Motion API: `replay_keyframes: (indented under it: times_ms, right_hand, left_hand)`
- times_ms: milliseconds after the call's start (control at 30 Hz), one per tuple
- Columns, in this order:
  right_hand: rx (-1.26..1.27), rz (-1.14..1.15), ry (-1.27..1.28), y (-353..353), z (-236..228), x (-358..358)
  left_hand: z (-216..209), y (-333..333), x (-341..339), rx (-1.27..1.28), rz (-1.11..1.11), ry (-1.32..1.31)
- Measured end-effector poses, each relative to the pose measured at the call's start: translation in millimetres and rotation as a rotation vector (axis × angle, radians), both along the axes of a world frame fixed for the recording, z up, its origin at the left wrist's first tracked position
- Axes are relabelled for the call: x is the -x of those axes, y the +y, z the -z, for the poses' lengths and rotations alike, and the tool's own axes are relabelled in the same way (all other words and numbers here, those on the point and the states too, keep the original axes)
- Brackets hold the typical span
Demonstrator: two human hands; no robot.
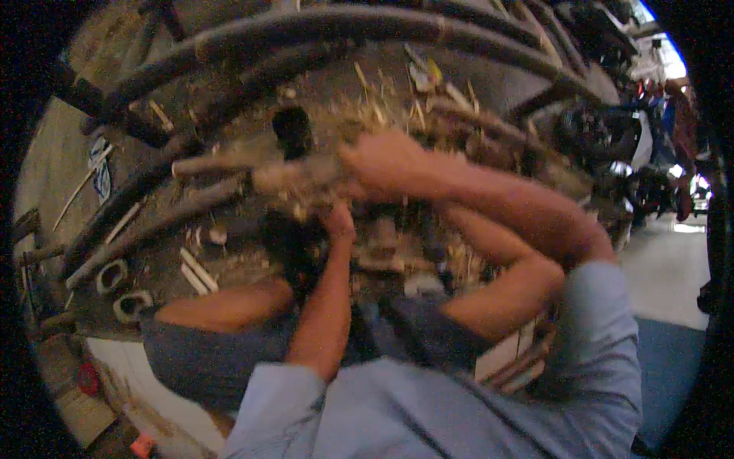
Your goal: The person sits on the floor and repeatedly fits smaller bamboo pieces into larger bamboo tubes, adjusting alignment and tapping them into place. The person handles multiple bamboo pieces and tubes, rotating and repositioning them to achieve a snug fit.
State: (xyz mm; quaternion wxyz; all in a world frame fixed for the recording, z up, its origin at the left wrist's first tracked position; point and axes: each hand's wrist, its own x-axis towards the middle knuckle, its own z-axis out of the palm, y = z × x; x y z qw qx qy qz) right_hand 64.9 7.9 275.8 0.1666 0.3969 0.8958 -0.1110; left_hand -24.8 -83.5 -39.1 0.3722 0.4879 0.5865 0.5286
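Above the littered floor, a pale brown piece of wood (294,177) lies crosswise before my knees, its outline blurred by motion. My right hand (386,162) reaches across from the right and is closed at the wood's right end; what its fingers hold is hidden. Just below, my left hand (338,222) is closed against the wood's lower edge, and I cannot make out what is in it. Beyond the wood sits a dark, blurred object (292,130), its kind unclear. A rounded pole (210,164) runs leftward from beside the wood.
Wood chips and splinters (375,107) cover the ground. A long curved pole (329,24) arches across the far side. Two pale rings (112,275) lie at the left, near loose wood strips (199,271). Dark machinery or bags (604,138) stand at the right.
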Motion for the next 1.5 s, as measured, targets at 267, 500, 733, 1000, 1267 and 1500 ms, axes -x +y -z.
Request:
replay_keyframes:
  times_ms: [267, 500, 733, 1000, 1267, 1500]
  right_hand:
    - [-0.225, -0.005, 1.116, 34, -105, 91]
    - [0.037, -0.057, -0.003, 4, -24, 3]
    - [-0.345, -0.109, 0.923, 21, -99, 71]
    - [0.104, 0.089, -0.015, -22, -12, -5]
    - [0.116, 0.766, 0.518, -93, -44, -77]
    - [-0.029, 1.201, 0.911, -177, -30, -128]
  left_hand:
    - [36, 12, 5, 0.255, -0.065, -0.587]
    - [104, 10, -10, 0.047, -0.129, -0.223]
    - [74, 10, -11, 0.103, -0.131, -0.469]
    - [109, 10, -16, -0.008, -0.164, -0.557]
    - [6, 9, -9, 0.148, -0.203, -0.992]
    - [-17, 13, -7, 0.143, -0.170, -0.943]
